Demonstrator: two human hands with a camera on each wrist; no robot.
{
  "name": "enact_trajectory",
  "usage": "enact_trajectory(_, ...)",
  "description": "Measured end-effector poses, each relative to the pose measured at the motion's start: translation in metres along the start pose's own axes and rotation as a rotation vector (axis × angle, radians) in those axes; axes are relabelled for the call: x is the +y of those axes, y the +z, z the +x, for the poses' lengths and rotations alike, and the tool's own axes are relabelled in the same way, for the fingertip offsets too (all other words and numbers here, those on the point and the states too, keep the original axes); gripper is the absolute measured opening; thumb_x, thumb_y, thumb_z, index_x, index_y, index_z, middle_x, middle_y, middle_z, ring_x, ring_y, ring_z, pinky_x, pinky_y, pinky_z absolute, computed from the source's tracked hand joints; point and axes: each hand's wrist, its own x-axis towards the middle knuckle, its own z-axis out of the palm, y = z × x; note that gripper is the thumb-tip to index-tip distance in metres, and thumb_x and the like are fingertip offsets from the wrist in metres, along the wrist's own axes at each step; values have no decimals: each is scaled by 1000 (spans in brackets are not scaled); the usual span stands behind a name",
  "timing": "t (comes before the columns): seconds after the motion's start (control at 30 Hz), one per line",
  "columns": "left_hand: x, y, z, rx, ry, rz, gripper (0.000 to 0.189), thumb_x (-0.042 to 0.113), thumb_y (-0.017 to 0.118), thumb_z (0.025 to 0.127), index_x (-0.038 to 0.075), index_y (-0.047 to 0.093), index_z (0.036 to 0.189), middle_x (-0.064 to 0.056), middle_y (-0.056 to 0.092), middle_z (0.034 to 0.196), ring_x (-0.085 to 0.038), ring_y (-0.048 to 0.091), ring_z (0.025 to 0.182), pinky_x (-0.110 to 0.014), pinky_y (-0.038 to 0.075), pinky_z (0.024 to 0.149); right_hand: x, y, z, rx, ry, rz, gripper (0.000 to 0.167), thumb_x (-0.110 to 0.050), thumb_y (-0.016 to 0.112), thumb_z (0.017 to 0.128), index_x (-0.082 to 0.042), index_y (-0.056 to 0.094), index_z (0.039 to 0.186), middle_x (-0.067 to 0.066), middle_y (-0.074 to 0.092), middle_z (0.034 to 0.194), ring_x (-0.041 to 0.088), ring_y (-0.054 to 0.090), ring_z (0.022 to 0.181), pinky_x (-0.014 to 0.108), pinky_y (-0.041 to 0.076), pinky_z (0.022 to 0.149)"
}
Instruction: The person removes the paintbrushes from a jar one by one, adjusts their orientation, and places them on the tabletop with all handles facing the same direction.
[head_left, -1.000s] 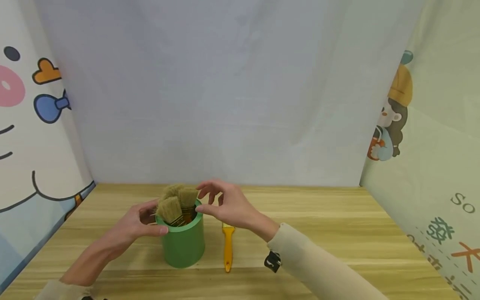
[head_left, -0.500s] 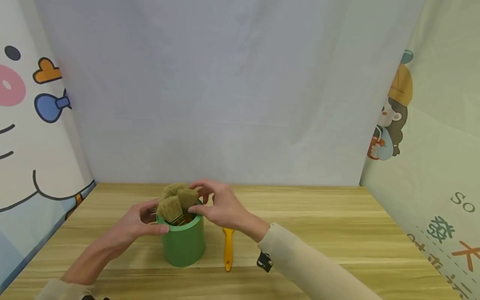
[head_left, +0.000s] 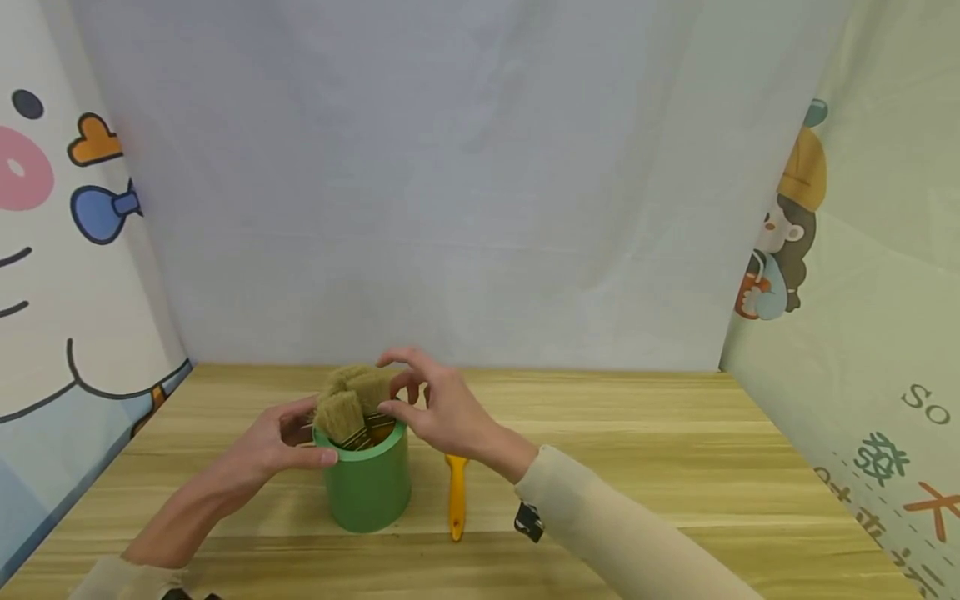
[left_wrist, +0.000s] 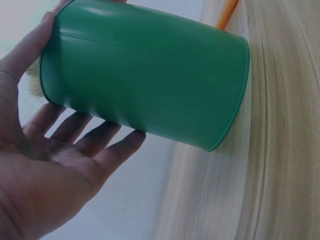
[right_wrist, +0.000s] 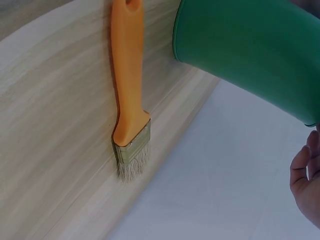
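Green pot [head_left: 367,496]
My left hand [head_left: 270,442] grips it at nine o'clock; my right hand [head_left: 447,410] pinches a brush [head_left: 369,390] at one.

desk [head_left: 712,467]: we saw pale wood, grain running crosswise | green container [head_left: 367,496]: we found it standing upright on the desk | orange brush [head_left: 457,496]: we noted it lying flat just right of the container, handle [right_wrist: 127,65] nearer us
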Motion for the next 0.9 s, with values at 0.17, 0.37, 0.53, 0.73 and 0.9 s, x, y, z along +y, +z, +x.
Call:
enact_trajectory(0.17, 0, 0, -1, 6, -12, -7, 79, 15, 76, 96, -3, 36, 162, -24, 54, 148, -34, 59, 127, -43, 56, 92, 1, -2, 0, -41, 0, -3, 43, -5, 75, 98, -13, 57, 137, 7, 75, 102, 9, 57, 76, 25, 46, 65)
enact_trajectory(0.37, 1, -1, -1, 9, -9, -4, 79, 15, 76, 96, -4, 36, 161, -24, 55, 147, -34, 59, 126, -42, 56, 92, 1, -5, 4, -106, 15, -18, 50, -7, 76, 98, -14, 56, 143, 5, 76, 101, 8, 57, 76, 26, 47, 65)
enact_trajectory(0.53, 2, -2, -2, -3, -23, -1, 82, 18, 75, 97, -3, 32, 163, -27, 49, 152, -43, 54, 133, -42, 55, 94, -1, -7, 6, -142, -15, -65, 49, -5, 77, 98, -13, 61, 144, 4, 77, 108, 8, 56, 79, 24, 45, 63)
enact_trajectory(0.73, 2, -2, -2, -15, -21, -7, 82, 18, 74, 99, -2, 28, 165, -29, 44, 156, -47, 50, 136, -43, 55, 94, -2, -9, 6, -129, -90, -113, 52, -3, 78, 96, -9, 64, 145, 3, 75, 115, 6, 54, 78, 23, 44, 64)
enact_trajectory(0.9, 2, -3, -3, -22, -13, -17, 80, 16, 73, 99, -1, 30, 165, -27, 46, 155, -44, 52, 135, -44, 56, 94, -6, -11, 8, -114, -113, -110, 52, -3, 78, 95, -8, 65, 145, 5, 78, 104, 5, 51, 69, 19, 42, 59)
